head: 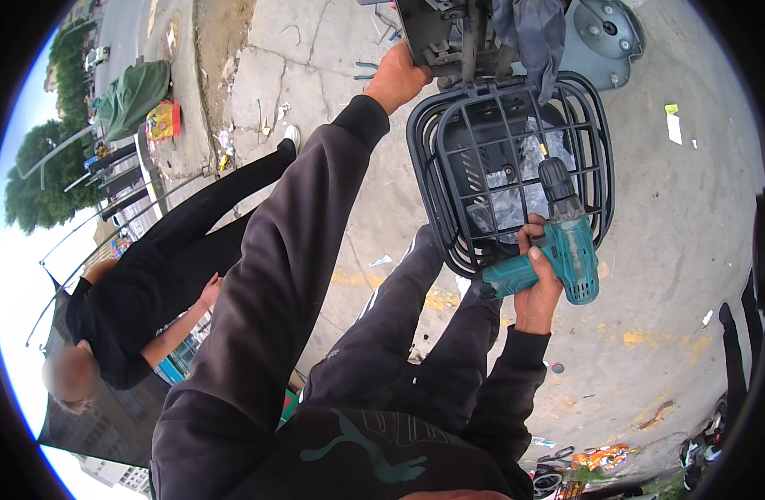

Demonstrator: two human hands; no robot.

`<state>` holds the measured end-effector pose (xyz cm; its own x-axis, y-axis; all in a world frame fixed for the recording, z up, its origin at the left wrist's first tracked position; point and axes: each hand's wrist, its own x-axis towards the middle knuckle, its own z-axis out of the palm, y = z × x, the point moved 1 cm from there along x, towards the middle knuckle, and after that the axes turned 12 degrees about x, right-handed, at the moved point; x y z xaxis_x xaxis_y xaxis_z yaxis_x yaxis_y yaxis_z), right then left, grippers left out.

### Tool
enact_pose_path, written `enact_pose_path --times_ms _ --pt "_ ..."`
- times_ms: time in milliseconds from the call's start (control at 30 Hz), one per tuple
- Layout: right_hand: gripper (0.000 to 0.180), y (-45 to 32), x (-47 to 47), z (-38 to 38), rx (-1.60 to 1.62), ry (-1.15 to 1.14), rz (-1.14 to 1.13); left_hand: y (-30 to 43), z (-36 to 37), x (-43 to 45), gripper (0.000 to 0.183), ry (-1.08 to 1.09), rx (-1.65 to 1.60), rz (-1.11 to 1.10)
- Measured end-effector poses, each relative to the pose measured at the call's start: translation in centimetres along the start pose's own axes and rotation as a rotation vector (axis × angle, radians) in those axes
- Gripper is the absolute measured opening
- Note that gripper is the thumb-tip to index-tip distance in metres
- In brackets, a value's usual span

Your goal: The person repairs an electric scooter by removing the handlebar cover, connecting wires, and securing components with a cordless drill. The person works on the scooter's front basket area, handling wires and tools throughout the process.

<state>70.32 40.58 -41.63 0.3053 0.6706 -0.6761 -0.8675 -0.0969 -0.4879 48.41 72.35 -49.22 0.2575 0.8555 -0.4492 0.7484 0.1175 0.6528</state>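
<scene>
My right hand (537, 281) is closed round the grip of a teal and black cordless drill (573, 250), whose bit points away from me over the basket. Below the drill a black wire-grid basket (460, 194) is fixed to the front of a vehicle frame; crumpled clear plastic (507, 209) lies in it. My left hand (400, 78) grips the lower edge of a dark panel (420, 31) beside the frame; its fingertips are partly hidden. Grey cloth (532, 37) hangs over the frame.
Teal-handled pliers (366, 70) lie on the concrete left of my left hand. A grey-blue plastic body part (598, 47) rests at the upper right. A person in black (126, 300) stands close on my left. Scraps of litter lie about, and a green-covered object (134, 100) stands farther left.
</scene>
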Motion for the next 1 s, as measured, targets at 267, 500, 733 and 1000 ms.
enact_pose_path --times_ms 267,500,733,1000 --pt "0.053 -0.1 -0.1 -0.2 0.000 -0.011 -0.002 -0.3 -0.6 -0.4 0.034 -0.006 0.090 0.047" --pt "0.060 0.3 -0.3 0.2 0.054 0.003 0.003 1.2 0.2 -0.5 0.031 -0.058 -0.192 -0.090" --pt "0.061 0.3 -0.1 0.0 0.048 -0.005 0.020 5.5 -3.8 -1.6 0.037 0.062 0.068 0.143" --pt "0.060 0.5 0.0 -0.3 0.035 -0.008 0.021 10.8 -9.1 -0.2 0.040 0.067 0.113 0.455"
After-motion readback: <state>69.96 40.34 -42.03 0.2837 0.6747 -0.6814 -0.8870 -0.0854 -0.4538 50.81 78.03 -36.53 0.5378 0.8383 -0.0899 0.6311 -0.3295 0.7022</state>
